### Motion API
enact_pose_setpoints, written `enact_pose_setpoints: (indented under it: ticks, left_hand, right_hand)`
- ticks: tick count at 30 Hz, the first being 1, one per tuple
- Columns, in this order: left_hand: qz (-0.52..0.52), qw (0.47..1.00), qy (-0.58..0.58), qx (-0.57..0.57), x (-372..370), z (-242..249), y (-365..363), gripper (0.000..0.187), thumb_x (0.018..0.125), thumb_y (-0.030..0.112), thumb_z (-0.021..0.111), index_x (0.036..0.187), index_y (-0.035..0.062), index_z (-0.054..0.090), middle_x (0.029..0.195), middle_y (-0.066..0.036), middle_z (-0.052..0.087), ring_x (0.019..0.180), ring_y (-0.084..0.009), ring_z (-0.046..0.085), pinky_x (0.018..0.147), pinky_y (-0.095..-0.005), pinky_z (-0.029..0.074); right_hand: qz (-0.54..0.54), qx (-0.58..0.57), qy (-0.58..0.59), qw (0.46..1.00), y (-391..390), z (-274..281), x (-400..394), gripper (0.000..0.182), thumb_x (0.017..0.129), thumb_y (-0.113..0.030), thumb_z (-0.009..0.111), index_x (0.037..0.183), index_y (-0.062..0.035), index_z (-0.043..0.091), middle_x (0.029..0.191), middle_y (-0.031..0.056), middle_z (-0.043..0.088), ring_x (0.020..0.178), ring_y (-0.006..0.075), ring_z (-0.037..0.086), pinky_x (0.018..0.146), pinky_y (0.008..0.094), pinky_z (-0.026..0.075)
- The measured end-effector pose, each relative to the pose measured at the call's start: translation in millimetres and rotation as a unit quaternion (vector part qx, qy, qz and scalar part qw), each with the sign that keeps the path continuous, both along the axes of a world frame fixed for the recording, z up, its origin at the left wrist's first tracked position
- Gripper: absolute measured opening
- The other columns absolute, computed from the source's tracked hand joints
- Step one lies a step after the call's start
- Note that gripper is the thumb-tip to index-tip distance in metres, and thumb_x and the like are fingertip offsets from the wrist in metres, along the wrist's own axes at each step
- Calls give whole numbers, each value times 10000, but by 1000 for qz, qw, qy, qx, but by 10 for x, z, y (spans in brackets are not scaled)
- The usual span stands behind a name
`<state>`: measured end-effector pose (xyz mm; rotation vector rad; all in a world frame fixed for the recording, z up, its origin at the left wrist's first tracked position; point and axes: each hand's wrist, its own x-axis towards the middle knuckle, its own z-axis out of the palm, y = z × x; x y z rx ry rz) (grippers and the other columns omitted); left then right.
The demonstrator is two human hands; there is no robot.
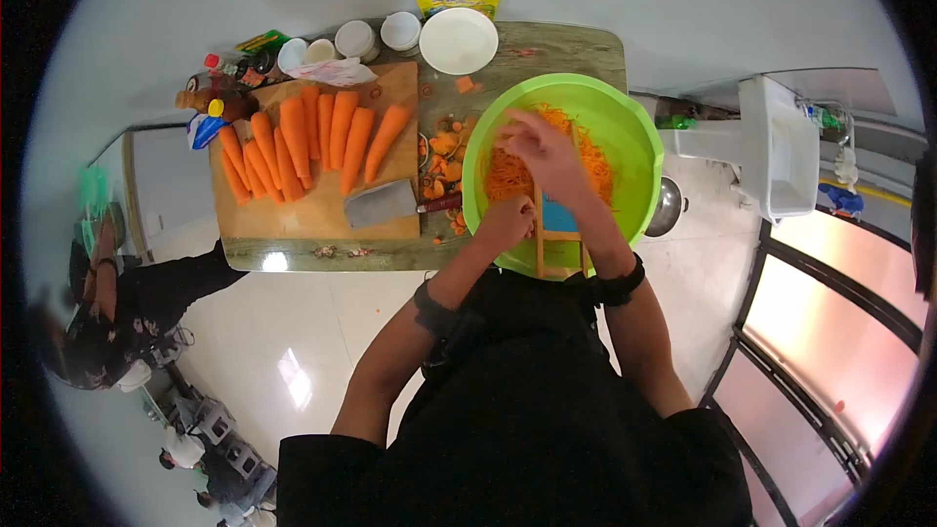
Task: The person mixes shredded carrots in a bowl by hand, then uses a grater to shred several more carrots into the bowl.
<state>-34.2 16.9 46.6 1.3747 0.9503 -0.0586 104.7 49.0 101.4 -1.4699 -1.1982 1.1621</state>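
Observation:
A lime-green basin (639,137) holds a heap of shredded carrot (595,161). A wood-framed grater (540,252) with a blue panel leans in the basin's near side. My left hand (509,222) is closed around the grater's left rail. Over the shreds and the grater's upper part, my right hand (549,154) reaches left, its fingers stretched out and slightly blurred, with nothing visible in them. Several peeled carrots (293,132) lie side by side on a wooden cutting board (395,83). A cleaver (381,205) rests at the board's near right corner, its handle pointing toward the basin.
Carrot trimmings (444,151) litter the table between board and basin. A white bowl (459,41), small tubs (356,39) and bottles (229,105) line the back. A metal bowl (668,207) is right of the basin, beyond it a white sink (786,156). Another person (127,307) is at far left.

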Motion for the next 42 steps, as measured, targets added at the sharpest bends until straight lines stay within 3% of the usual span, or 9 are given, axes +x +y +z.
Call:
enact_pose_setpoints:
  ticks: [6,8,18,21,26,35,38,41,42]
  left_hand:
    - [-25,984,-24,173,-2,-233,16,234,912,204,623,961,-26,631,766,-141,660,726,-258,667,687,-404,525]
    - [-48,978,0,202,-1,-282,-14,230,913,213,617,965,-11,634,813,-162,664,782,-293,656,738,-427,511]
    - [4,1000,-16,-11,65,-226,106,306,936,271,595,1122,29,623,1050,-176,660,977,-330,642,840,-417,502]
    - [14,988,88,125,105,-217,9,333,911,229,608,1209,79,603,1161,-182,650,1092,-328,620,856,-434,520]
    - [-172,908,199,325,281,-698,-163,894,773,264,783,1516,241,288,1552,-191,232,1397,-486,258,1010,-614,438]
    - [-195,876,317,307,1216,-340,-174,951,767,432,746,1543,249,229,1553,-214,256,1347,-425,400,1086,-557,377]
    - [-127,889,272,345,1132,-1151,-143,809,785,280,746,1492,178,368,1486,-167,399,1254,-411,500,966,-519,476]
    - [-30,932,120,340,674,-3266,-280,645,819,204,675,1415,73,465,1251,-222,591,1115,-345,612,891,-453,507]
    - [11,970,113,213,716,-2545,-154,625,814,192,671,1393,54,481,1192,-235,610,1104,-333,619,886,-455,508]
  right_hand:
    - [-181,-152,-238,942,-804,-179,925,273,926,-201,622,1110,1,631,946,175,689,961,318,680,822,382,528]
    - [-69,-270,-338,899,-1172,-340,1068,342,905,-268,651,1109,5,630,1003,211,686,984,355,670,831,395,528]
    - [-131,-373,147,907,-1622,-135,778,476,896,-240,677,1239,63,546,842,38,638,705,89,574,597,214,451]
    - [-210,-291,169,918,-1608,316,1051,478,907,-149,608,1322,69,512,789,-9,575,622,39,444,551,195,357]
    - [-207,-255,227,917,-1765,488,1600,452,885,-100,584,1293,87,528,824,-2,560,636,39,429,577,184,339]
    - [-226,-238,87,941,-1912,541,1936,402,880,-145,622,1241,33,607,820,11,615,684,56,517,591,191,363]
    - [-260,-212,126,934,-1973,360,1985,366,874,-124,636,1218,0,622,828,47,653,717,78,585,597,191,396]
    - [-254,-196,50,946,-1989,181,2005,297,884,-145,643,1145,-3,639,754,55,656,600,60,514,539,206,367]
    - [-257,-192,52,946,-1954,153,2024,297,884,-145,643,1145,-3,639,754,55,656,600,60,514,539,206,367]
